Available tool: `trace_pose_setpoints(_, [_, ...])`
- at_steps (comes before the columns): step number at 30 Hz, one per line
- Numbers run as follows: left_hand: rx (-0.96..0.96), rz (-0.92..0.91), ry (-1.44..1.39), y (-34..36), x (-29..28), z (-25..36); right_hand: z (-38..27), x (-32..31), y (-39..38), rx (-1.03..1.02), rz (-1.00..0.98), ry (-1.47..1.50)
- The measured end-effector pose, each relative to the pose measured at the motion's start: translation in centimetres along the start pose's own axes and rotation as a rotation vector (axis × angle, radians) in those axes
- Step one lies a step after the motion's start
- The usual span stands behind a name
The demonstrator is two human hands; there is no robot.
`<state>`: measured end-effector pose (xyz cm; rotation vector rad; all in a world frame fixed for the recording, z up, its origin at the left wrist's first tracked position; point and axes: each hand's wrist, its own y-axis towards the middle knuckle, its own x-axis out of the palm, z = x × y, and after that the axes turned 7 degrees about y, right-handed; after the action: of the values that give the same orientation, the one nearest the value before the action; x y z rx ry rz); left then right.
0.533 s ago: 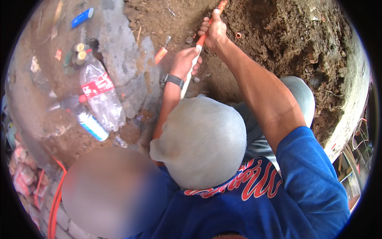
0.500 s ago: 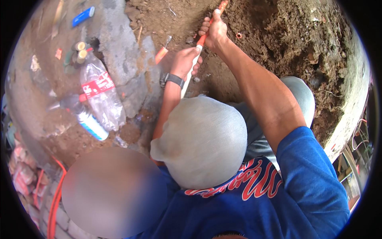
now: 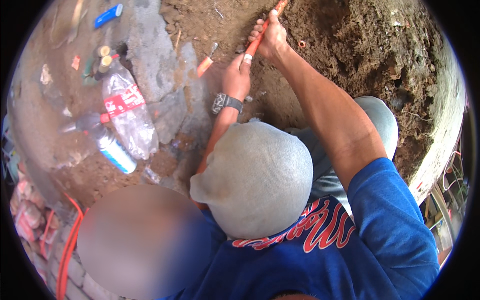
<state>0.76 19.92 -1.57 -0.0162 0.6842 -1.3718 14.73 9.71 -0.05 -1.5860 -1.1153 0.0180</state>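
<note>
Little differs from half a second ago: both hands stay wrapped around the orange pipe (image 3: 257, 40), which slants up across the dug earth wall (image 3: 360, 45). The right hand (image 3: 272, 37) grips it high, fingers fully curled; the left hand (image 3: 237, 77), with a wristwatch (image 3: 225, 102), grips lower. A clear plastic bottle (image 3: 127, 117) still lies left on the ground.
</note>
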Motion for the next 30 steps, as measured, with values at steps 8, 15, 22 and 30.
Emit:
trace_pose_setpoints(8, [-0.013, -0.094, 0.049, -0.4, -1.0, 1.8, -0.1, -1.0, 0.6, 0.023, -0.011, 0.034])
trace_pose_setpoints(15, [-0.363, -0.341, -0.386, 0.2, -1.5, 2.5, -0.9, -1.3, 0.2, 0.067, -0.042, 0.045])
trace_pose_setpoints(22, [-0.454, -0.527, -0.690, 0.3, -2.5, 1.6, -1.1, -1.5, -0.3, 0.090, -0.059, 0.049])
trace_pose_setpoints(30, [-0.437, -0.501, -0.697, 0.6, -2.5, 1.6, -0.8, -1.0, -0.1, 0.082, -0.032, 0.078])
